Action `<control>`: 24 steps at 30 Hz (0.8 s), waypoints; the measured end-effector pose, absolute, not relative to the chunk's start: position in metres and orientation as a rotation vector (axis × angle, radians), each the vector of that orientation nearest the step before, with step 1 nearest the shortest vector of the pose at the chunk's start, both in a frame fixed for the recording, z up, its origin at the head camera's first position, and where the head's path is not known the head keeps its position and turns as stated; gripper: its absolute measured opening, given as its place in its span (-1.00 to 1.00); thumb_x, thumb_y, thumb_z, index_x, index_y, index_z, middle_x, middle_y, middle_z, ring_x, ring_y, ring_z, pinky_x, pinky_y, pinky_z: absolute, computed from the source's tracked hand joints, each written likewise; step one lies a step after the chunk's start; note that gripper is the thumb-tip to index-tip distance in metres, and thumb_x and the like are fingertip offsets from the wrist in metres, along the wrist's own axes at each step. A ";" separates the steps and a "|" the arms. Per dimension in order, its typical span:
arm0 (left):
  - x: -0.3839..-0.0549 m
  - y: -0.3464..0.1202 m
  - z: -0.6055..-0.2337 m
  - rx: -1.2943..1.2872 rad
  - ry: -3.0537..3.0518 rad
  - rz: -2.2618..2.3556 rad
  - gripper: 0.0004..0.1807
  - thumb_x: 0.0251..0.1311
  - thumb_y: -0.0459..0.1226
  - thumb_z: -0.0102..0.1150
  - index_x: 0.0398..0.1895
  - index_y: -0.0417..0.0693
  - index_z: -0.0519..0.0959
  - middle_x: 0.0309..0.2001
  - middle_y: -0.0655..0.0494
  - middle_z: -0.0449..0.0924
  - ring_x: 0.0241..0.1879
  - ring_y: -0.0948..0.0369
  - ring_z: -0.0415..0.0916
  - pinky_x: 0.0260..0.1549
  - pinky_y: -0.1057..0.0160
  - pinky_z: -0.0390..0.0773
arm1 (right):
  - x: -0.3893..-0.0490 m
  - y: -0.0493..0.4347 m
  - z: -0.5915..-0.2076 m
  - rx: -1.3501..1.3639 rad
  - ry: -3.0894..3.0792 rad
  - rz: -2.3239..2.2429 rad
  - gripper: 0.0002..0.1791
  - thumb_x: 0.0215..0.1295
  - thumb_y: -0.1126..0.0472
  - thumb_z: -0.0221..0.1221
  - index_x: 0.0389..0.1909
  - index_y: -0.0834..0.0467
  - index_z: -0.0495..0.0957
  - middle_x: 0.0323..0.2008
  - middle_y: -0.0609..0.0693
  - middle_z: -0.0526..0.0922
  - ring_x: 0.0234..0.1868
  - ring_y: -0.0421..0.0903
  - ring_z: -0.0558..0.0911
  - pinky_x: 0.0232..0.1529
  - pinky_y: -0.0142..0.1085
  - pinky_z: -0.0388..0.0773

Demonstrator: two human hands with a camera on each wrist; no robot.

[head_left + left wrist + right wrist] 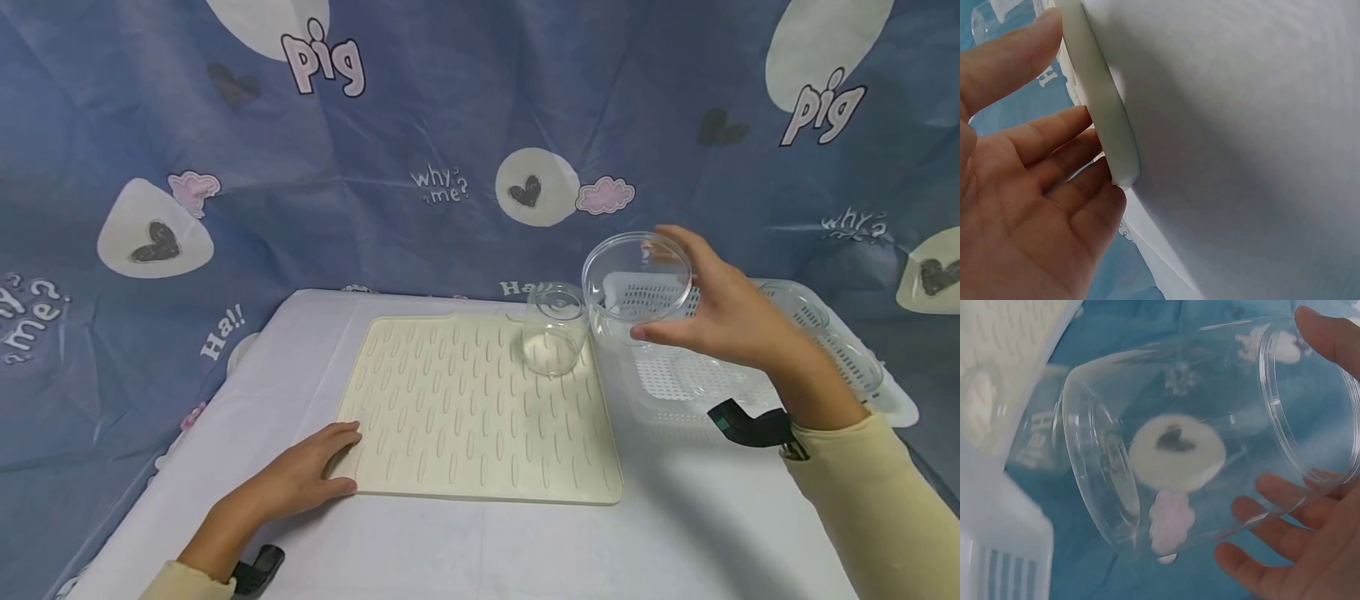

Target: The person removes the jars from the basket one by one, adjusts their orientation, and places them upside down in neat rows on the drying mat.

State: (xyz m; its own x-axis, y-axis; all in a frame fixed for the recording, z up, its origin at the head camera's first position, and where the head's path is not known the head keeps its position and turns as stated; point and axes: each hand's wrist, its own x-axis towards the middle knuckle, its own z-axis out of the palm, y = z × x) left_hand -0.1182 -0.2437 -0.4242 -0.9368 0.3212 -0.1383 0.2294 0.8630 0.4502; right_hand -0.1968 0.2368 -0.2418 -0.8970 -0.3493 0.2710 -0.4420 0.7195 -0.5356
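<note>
My right hand (pixel 712 300) holds a large clear jar (pixel 637 279) in the air, over the near-left end of a white basket. In the right wrist view the jar (pixel 1166 444) lies tilted sideways, with thumb and fingers around its ringed end. A second, smaller clear jar (pixel 553 333) stands on the far right corner of a cream ridged mat (pixel 472 417). At the mat's near left corner rests my left hand (pixel 300 475). Its relaxed fingers (pixel 1054 137) touch the mat's edge (pixel 1107 112), as the left wrist view shows.
The white perforated basket (pixel 675 400) stands right of the mat, with clear containers (pixel 847 358) lying along its right side. A white cloth (pixel 525 550) covers the table. Behind hangs a blue printed curtain (pixel 420 108).
</note>
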 end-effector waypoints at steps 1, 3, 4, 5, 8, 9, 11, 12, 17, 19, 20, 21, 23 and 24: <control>-0.118 -0.244 -0.424 0.421 2.827 0.646 -0.26 0.09 -0.14 0.42 0.30 -0.31 0.42 0.41 -0.24 0.32 0.36 -0.25 0.33 0.23 -0.23 0.44 | -0.195 0.233 -0.241 0.653 -2.771 0.922 0.27 -0.13 0.08 0.59 0.54 -0.16 -0.04 0.41 0.16 0.33 0.37 0.28 0.36 0.26 0.43 0.27; -0.118 -0.243 -0.424 0.420 2.825 0.645 -0.26 0.09 -0.13 0.42 0.30 -0.31 0.42 0.41 -0.24 0.32 0.36 -0.25 0.33 0.23 -0.23 0.44 | -0.191 0.226 -0.240 0.684 -2.766 0.916 0.26 -0.14 0.07 0.59 0.54 -0.17 -0.02 0.42 0.14 0.33 0.36 0.26 0.38 0.26 0.40 0.29; -0.118 -0.243 -0.424 0.419 2.824 0.642 -0.26 0.09 -0.13 0.42 0.30 -0.31 0.42 0.41 -0.24 0.32 0.36 -0.26 0.33 0.23 -0.23 0.44 | -0.189 0.222 -0.239 0.703 -2.760 0.911 0.26 -0.15 0.06 0.59 0.54 -0.16 -0.01 0.42 0.14 0.32 0.35 0.25 0.39 0.26 0.39 0.30; -0.118 -0.243 -0.424 0.417 2.824 0.640 -0.26 0.09 -0.13 0.42 0.29 -0.31 0.42 0.41 -0.24 0.32 0.36 -0.26 0.33 0.23 -0.23 0.44 | -0.188 0.218 -0.239 0.725 -2.752 0.906 0.26 -0.15 0.05 0.59 0.54 -0.15 0.00 0.43 0.13 0.31 0.35 0.24 0.40 0.27 0.38 0.31; -0.118 -0.243 -0.424 0.418 2.828 0.634 -0.26 0.09 -0.13 0.42 0.29 -0.30 0.43 0.41 -0.24 0.32 0.35 -0.26 0.34 0.22 -0.23 0.44 | -0.186 0.207 -0.241 0.799 -2.732 0.872 0.26 -0.16 0.02 0.59 0.54 -0.11 0.01 0.44 0.10 0.31 0.35 0.19 0.42 0.28 0.31 0.35; -0.118 -0.243 -0.424 0.418 2.828 0.633 -0.26 0.09 -0.13 0.42 0.29 -0.30 0.43 0.41 -0.24 0.33 0.35 -0.26 0.34 0.22 -0.23 0.44 | -0.186 0.203 -0.241 0.825 -2.722 0.864 0.26 -0.17 0.02 0.59 0.54 -0.10 0.02 0.42 0.09 0.33 0.33 0.16 0.43 0.28 0.28 0.36; -0.119 -0.243 -0.424 0.418 2.827 0.636 -0.27 0.09 -0.13 0.43 0.29 -0.31 0.43 0.41 -0.25 0.33 0.35 -0.26 0.34 0.23 -0.24 0.44 | -0.185 0.196 -0.243 0.869 -2.708 0.840 0.25 -0.18 0.01 0.60 0.53 -0.08 0.04 0.40 0.08 0.38 0.31 0.13 0.47 0.28 0.24 0.39; -0.119 -0.243 -0.424 0.417 2.827 0.638 -0.26 0.08 -0.14 0.43 0.29 -0.31 0.43 0.40 -0.26 0.33 0.35 -0.27 0.33 0.23 -0.24 0.43 | -0.184 0.193 -0.243 0.891 -2.704 0.828 0.25 -0.18 0.00 0.60 0.53 -0.07 0.04 0.38 0.08 0.39 0.30 0.12 0.48 0.28 0.22 0.40; -0.118 -0.243 -0.424 0.411 2.831 0.643 -0.26 0.08 -0.15 0.43 0.29 -0.32 0.42 0.40 -0.26 0.33 0.36 -0.27 0.33 0.25 -0.24 0.42 | -0.180 0.177 -0.249 0.984 -2.728 0.819 0.27 -0.16 -0.06 0.58 0.55 -0.06 0.01 0.43 0.05 0.35 0.38 0.09 0.43 0.34 0.19 0.38; -0.117 -0.242 -0.423 0.406 2.831 0.640 -0.26 0.08 -0.14 0.43 0.29 -0.31 0.42 0.41 -0.25 0.32 0.36 -0.26 0.33 0.25 -0.24 0.42 | -0.178 0.170 -0.252 1.027 -2.730 0.838 0.27 -0.16 -0.07 0.58 0.55 -0.06 0.01 0.43 0.03 0.35 0.37 0.08 0.43 0.33 0.16 0.41; -0.117 -0.243 -0.423 0.405 2.830 0.639 -0.26 0.09 -0.14 0.42 0.29 -0.31 0.42 0.41 -0.25 0.32 0.36 -0.26 0.33 0.24 -0.24 0.42 | -0.176 0.167 -0.253 1.052 -2.729 0.850 0.28 -0.16 -0.08 0.58 0.55 -0.05 0.01 0.41 0.02 0.36 0.35 0.06 0.45 0.31 0.13 0.44; -0.116 -0.243 -0.423 0.401 2.829 0.638 -0.26 0.09 -0.14 0.42 0.29 -0.31 0.42 0.41 -0.25 0.32 0.36 -0.26 0.32 0.24 -0.24 0.43 | -0.175 0.164 -0.255 1.076 -2.725 0.857 0.28 -0.17 -0.08 0.58 0.55 -0.04 0.01 0.40 0.02 0.37 0.33 0.05 0.47 0.29 0.11 0.47; -0.116 -0.243 -0.422 0.395 2.825 0.639 -0.26 0.09 -0.13 0.42 0.30 -0.30 0.42 0.42 -0.24 0.32 0.37 -0.26 0.32 0.25 -0.24 0.42 | -0.174 0.158 -0.259 1.125 -2.711 0.878 0.28 -0.19 -0.08 0.59 0.54 -0.02 0.03 0.39 0.00 0.38 0.31 0.00 0.48 0.28 0.06 0.49; -0.115 -0.243 -0.422 0.393 2.824 0.639 -0.27 0.10 -0.14 0.42 0.30 -0.30 0.42 0.42 -0.24 0.32 0.37 -0.26 0.32 0.25 -0.24 0.42 | -0.173 0.155 -0.260 1.145 -2.708 0.885 0.28 -0.19 -0.08 0.59 0.54 -0.02 0.03 0.40 -0.01 0.37 0.32 -0.01 0.47 0.29 0.05 0.49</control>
State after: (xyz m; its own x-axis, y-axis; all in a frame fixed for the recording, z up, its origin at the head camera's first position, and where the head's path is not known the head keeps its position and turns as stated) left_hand -0.1155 -0.2429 -0.4217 -0.9401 0.3048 -0.1528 0.2093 0.8697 0.4469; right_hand -0.1726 0.1549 -0.2602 -0.7196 -0.6365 0.2774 -0.6775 0.5563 -0.4810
